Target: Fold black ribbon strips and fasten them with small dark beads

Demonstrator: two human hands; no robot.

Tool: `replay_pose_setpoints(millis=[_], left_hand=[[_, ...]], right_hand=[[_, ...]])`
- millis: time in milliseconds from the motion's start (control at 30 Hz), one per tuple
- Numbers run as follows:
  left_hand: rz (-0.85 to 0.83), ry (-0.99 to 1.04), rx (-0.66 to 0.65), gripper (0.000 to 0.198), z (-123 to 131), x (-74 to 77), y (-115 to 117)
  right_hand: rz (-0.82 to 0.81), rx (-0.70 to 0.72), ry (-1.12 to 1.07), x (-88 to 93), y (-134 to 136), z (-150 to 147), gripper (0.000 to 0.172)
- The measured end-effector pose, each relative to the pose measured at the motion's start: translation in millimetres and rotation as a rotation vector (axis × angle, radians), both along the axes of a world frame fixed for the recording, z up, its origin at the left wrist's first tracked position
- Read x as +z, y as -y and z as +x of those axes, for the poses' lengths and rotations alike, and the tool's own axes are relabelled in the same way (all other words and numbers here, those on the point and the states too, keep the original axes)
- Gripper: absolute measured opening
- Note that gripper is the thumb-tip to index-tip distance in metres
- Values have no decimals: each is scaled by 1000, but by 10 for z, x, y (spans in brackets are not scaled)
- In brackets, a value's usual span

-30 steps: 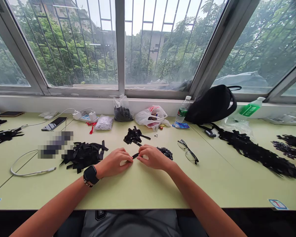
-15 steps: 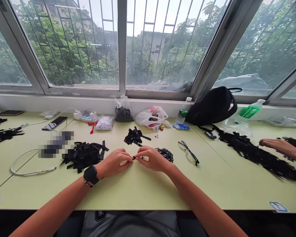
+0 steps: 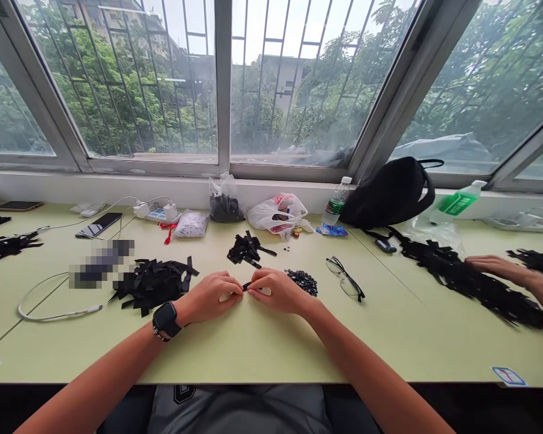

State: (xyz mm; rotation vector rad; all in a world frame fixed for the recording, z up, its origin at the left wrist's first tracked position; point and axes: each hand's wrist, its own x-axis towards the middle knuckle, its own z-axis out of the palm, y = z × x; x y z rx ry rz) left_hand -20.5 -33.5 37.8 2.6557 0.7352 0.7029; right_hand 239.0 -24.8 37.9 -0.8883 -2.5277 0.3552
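My left hand (image 3: 210, 296) and my right hand (image 3: 278, 292) meet at the middle of the pale green table (image 3: 235, 352). Their fingertips pinch a small black strip (image 3: 246, 286), mostly hidden by the fingers. Left of my left hand lies a heap of black fabric strips (image 3: 154, 287). A smaller heap of strips (image 3: 247, 249) sits just beyond my hands. Right by my right hand is a mound of small black beads (image 3: 303, 282). A black smartwatch (image 3: 166, 319) circles my left wrist.
Wire-rimmed glasses (image 3: 345, 279) lie right of the beads. A co-worker's hand (image 3: 493, 268) rests by a long band of black strips (image 3: 470, 283). A black bag (image 3: 389, 194), bottles, plastic bags, a power strip, phones and a white cable (image 3: 58, 295) line the table below the windows.
The co-worker's hand has come in from the right edge and now lies over the black strips. My hands have drawn slightly closer, covering more of the small strip.
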Motion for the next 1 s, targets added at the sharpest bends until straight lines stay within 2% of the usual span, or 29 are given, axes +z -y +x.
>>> replay_pose_setpoints(millis=[233, 500, 600, 700, 900, 1000], left_hand=[[-25, 29, 24, 22, 4, -7, 8], [-251, 152, 84, 23, -29, -23, -6], [-174, 205, 125, 20, -34, -73, -52], [-105, 203, 111, 23, -31, -101, -69], [-118, 108, 57, 44, -41, -65, -24], [-115, 78, 39, 46, -55, -52, -25]], right_hand=[[-9, -6, 6, 9, -2, -2, 16], [-15, 2, -8, 13, 7, 2, 16], [-18, 26, -24, 16, 14, -3, 16], [-27, 62, -32, 25, 16, -13, 17], [-30, 107, -38, 19, 24, -27, 22], [-17, 99, -38, 46, 19, -6, 20]])
